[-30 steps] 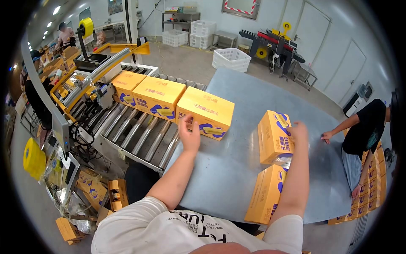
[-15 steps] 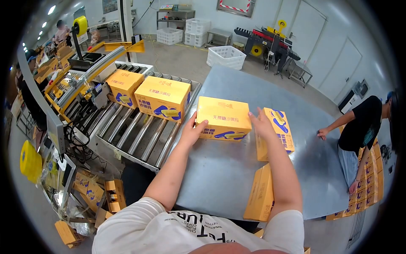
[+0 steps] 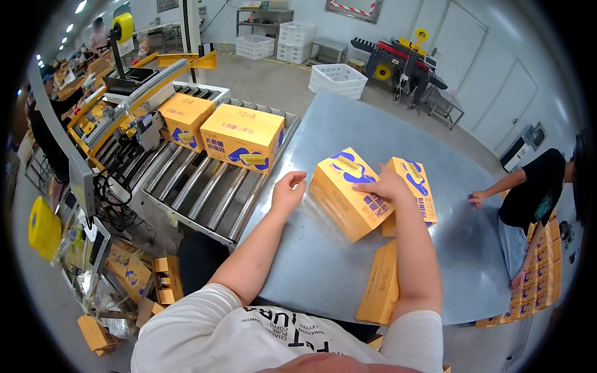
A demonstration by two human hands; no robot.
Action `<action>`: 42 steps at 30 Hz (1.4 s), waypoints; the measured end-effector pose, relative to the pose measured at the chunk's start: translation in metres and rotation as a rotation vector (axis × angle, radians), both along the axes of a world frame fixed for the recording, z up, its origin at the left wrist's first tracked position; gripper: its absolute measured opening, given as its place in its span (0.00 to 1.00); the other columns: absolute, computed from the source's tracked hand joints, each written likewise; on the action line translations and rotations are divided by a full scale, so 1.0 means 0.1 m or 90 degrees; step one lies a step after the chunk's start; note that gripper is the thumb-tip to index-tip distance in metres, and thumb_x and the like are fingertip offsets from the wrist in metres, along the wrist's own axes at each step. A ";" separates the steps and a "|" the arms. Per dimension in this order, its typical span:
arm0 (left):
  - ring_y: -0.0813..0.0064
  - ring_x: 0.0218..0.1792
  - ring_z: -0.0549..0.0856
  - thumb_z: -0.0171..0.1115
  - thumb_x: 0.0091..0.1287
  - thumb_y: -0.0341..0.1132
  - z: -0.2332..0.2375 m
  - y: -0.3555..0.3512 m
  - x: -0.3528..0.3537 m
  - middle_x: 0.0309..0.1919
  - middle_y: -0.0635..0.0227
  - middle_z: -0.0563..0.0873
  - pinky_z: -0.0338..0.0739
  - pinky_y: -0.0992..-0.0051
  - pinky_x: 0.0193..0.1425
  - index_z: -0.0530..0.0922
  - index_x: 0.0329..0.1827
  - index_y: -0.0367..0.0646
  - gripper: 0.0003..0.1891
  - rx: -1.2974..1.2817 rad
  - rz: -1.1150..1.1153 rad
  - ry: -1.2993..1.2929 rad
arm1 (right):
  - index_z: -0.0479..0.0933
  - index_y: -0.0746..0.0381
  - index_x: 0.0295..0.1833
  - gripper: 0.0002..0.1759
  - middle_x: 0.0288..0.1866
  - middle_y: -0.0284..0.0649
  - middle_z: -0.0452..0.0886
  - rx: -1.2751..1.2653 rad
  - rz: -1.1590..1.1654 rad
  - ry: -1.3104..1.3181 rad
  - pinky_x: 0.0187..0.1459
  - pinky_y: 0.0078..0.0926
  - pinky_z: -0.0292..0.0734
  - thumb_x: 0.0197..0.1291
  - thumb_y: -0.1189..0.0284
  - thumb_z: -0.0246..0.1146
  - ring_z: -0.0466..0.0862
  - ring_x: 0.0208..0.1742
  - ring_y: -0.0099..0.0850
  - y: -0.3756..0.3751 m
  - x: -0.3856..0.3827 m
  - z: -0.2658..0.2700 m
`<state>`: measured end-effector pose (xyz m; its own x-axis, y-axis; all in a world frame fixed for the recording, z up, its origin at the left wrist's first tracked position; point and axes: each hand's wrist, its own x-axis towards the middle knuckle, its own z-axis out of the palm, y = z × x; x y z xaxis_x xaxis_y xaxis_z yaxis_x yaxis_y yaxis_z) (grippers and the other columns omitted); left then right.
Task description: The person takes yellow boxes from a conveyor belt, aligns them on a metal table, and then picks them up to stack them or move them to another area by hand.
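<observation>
The box [image 3: 346, 194] sits on the table [image 3: 367, 127] in front of the person, between both hands. Its long axis runs from far left to near right, at a slant to the table's edge. It looks tipped: the printed top face turns up and away, and a plain long side faces the person.

The right hand [image 3: 387, 186] lies on the box's upper right corner, fingers stretched flat over the printed face, not clenched. The left hand [image 3: 289, 193] is released, fingers loosely curled at the box's left end; whether they touch it I cannot tell.

The conveyor [image 3: 199, 189], a bed of steel rollers, meets the table's left side and carries two more boxes [image 3: 244, 138] side by side. A second box [image 3: 413, 186] stands just behind the right hand, against the held one and blocking it on the right. A third box [image 3: 382, 285] stands on its long side at the near edge, below the right forearm.

The table is bare grey sheet metal. A co-worker [image 3: 533, 189] in a black shirt stands at its right side with one hand [image 3: 478, 199] on the metal, and stacked boxes [image 3: 540, 276] are beside them. The floor is grey concrete; beyond the table are white crates [image 3: 339, 81] and a taping machine [image 3: 398, 62] by the white wall.
</observation>
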<state>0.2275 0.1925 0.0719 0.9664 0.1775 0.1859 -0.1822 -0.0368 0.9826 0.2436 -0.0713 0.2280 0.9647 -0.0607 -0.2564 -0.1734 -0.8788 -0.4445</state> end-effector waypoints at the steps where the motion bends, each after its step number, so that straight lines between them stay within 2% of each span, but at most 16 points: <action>1: 0.74 0.53 0.86 0.62 0.67 0.30 -0.02 -0.01 -0.01 0.51 0.62 0.88 0.79 0.75 0.59 0.82 0.55 0.37 0.15 -0.014 -0.007 0.004 | 0.59 0.65 0.79 0.67 0.70 0.54 0.75 0.049 0.017 0.059 0.69 0.35 0.70 0.35 0.44 0.81 0.78 0.68 0.43 -0.06 0.03 -0.03; 7: 0.76 0.50 0.86 0.62 0.68 0.30 0.01 -0.08 -0.05 0.49 0.64 0.88 0.79 0.75 0.55 0.82 0.56 0.38 0.14 -0.032 -0.024 0.028 | 0.65 0.67 0.75 0.56 0.67 0.53 0.78 0.290 -0.034 0.135 0.66 0.33 0.73 0.44 0.50 0.80 0.83 0.62 0.40 -0.34 0.16 -0.46; 10: 0.76 0.50 0.86 0.61 0.69 0.28 0.07 -0.13 -0.09 0.48 0.64 0.88 0.80 0.75 0.54 0.83 0.53 0.37 0.12 -0.009 -0.042 0.007 | 0.67 0.63 0.75 0.52 0.72 0.51 0.73 0.161 -0.009 -0.097 0.72 0.38 0.67 0.46 0.51 0.77 0.76 0.70 0.42 0.13 -0.26 -0.03; 13: 0.74 0.45 0.86 0.62 0.67 0.26 0.13 -0.13 -0.15 0.45 0.64 0.88 0.80 0.74 0.52 0.82 0.53 0.37 0.12 0.037 0.030 -0.124 | 0.67 0.53 0.76 0.47 0.79 0.50 0.64 -0.170 0.503 -0.374 0.76 0.49 0.58 0.50 0.52 0.72 0.67 0.77 0.47 0.33 -0.34 -0.21; 14: 0.72 0.43 0.86 0.62 0.66 0.27 0.27 -0.11 -0.22 0.45 0.63 0.87 0.80 0.73 0.50 0.81 0.54 0.37 0.14 0.069 0.099 -0.182 | 0.70 0.43 0.74 0.40 0.83 0.48 0.55 -0.122 0.527 -0.272 0.79 0.55 0.47 0.53 0.50 0.68 0.53 0.82 0.50 0.41 -0.43 -0.17; 19: 0.55 0.64 0.73 0.65 0.65 0.29 0.37 0.31 -0.09 0.64 0.50 0.72 0.67 0.60 0.69 0.67 0.70 0.37 0.30 0.251 0.449 -0.328 | 0.71 0.35 0.70 0.28 0.84 0.38 0.54 -0.219 0.214 -0.189 0.77 0.70 0.40 0.63 0.54 0.59 0.49 0.84 0.47 0.16 -0.07 -0.19; 22: 0.51 0.68 0.67 0.67 0.65 0.32 0.28 0.49 0.01 0.68 0.49 0.65 0.60 0.57 0.74 0.62 0.73 0.35 0.35 0.083 0.373 -0.210 | 0.70 0.33 0.71 0.28 0.84 0.35 0.53 -0.245 0.039 -0.123 0.76 0.73 0.40 0.64 0.55 0.58 0.48 0.85 0.47 -0.23 0.05 -0.13; 24: 0.52 0.68 0.68 0.67 0.65 0.33 0.29 0.40 -0.05 0.66 0.50 0.66 0.62 0.58 0.74 0.63 0.72 0.35 0.34 0.157 0.345 -0.220 | 0.70 0.36 0.72 0.28 0.84 0.38 0.53 -0.226 -0.035 -0.092 0.75 0.75 0.40 0.65 0.57 0.57 0.47 0.85 0.48 -0.65 0.12 -0.14; 27: 0.57 0.66 0.71 0.69 0.65 0.37 0.37 0.19 -0.17 0.61 0.51 0.70 0.64 0.61 0.73 0.66 0.70 0.34 0.34 0.078 0.258 -0.178 | 0.72 0.46 0.71 0.28 0.83 0.45 0.56 -0.355 -0.234 -0.079 0.76 0.69 0.46 0.64 0.60 0.58 0.50 0.84 0.50 -1.01 0.12 -0.24; 30: 0.61 0.67 0.70 0.69 0.67 0.42 0.35 0.16 -0.12 0.62 0.52 0.72 0.63 0.63 0.73 0.67 0.70 0.33 0.34 -0.072 0.122 -0.014 | 0.74 0.58 0.68 0.27 0.77 0.51 0.66 -0.472 -0.182 -0.146 0.77 0.53 0.55 0.65 0.62 0.58 0.60 0.81 0.48 -1.23 0.16 -0.35; 33: 0.62 0.73 0.67 0.62 0.71 0.46 0.22 0.07 0.04 0.70 0.49 0.68 0.61 0.65 0.75 0.61 0.75 0.33 0.37 -0.041 0.037 0.028 | 0.75 0.64 0.66 0.28 0.70 0.52 0.74 -0.001 -0.162 -0.206 0.74 0.38 0.61 0.67 0.59 0.59 0.69 0.76 0.45 -1.06 0.25 -0.36; 34: 0.57 0.77 0.61 0.57 0.73 0.46 0.27 -0.05 -0.03 0.76 0.44 0.60 0.56 0.63 0.79 0.49 0.80 0.33 0.41 -0.241 -0.068 0.061 | 0.75 0.64 0.67 0.30 0.69 0.52 0.76 0.084 -0.134 -0.203 0.73 0.36 0.62 0.68 0.55 0.59 0.71 0.74 0.43 -0.92 0.25 -0.36; 37: 0.58 0.79 0.58 0.52 0.75 0.40 0.18 -0.21 -0.10 0.79 0.46 0.57 0.54 0.67 0.79 0.41 0.82 0.33 0.41 -0.051 -0.136 -0.024 | 0.71 0.63 0.71 0.38 0.70 0.51 0.74 0.335 -0.025 -0.205 0.73 0.31 0.61 0.68 0.44 0.58 0.70 0.75 0.44 -0.66 0.39 -0.52; 40: 0.44 0.81 0.46 0.61 0.70 0.39 0.12 -0.60 -0.48 0.80 0.35 0.35 0.44 0.64 0.83 0.29 0.78 0.24 0.52 0.367 -0.128 -0.139 | 0.68 0.57 0.75 0.41 0.76 0.51 0.67 0.422 -0.002 -0.317 0.77 0.42 0.55 0.66 0.40 0.59 0.62 0.79 0.48 -0.42 0.33 -0.40; 41: 0.39 0.81 0.44 0.66 0.66 0.41 0.06 -0.67 -0.59 0.78 0.36 0.26 0.52 0.61 0.81 0.29 0.80 0.32 0.56 0.395 -0.194 -0.271 | 0.68 0.55 0.75 0.43 0.78 0.51 0.65 0.223 -0.035 -0.320 0.77 0.47 0.52 0.63 0.38 0.60 0.59 0.80 0.49 -0.36 0.25 -0.30; 42: 0.41 0.77 0.56 0.67 0.65 0.40 0.20 -0.68 -0.70 0.78 0.35 0.41 0.62 0.62 0.75 0.44 0.80 0.36 0.48 0.423 -0.280 -0.300 | 0.67 0.53 0.76 0.45 0.79 0.51 0.62 0.023 -0.067 -0.315 0.77 0.52 0.50 0.60 0.37 0.61 0.57 0.81 0.50 -0.31 0.14 -0.16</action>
<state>0.1576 0.1249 0.0915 0.7201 -0.4711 0.5094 -0.6890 -0.3991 0.6049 0.2573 -0.1027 0.2122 0.9601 -0.1638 0.2266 -0.0210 -0.8504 -0.5258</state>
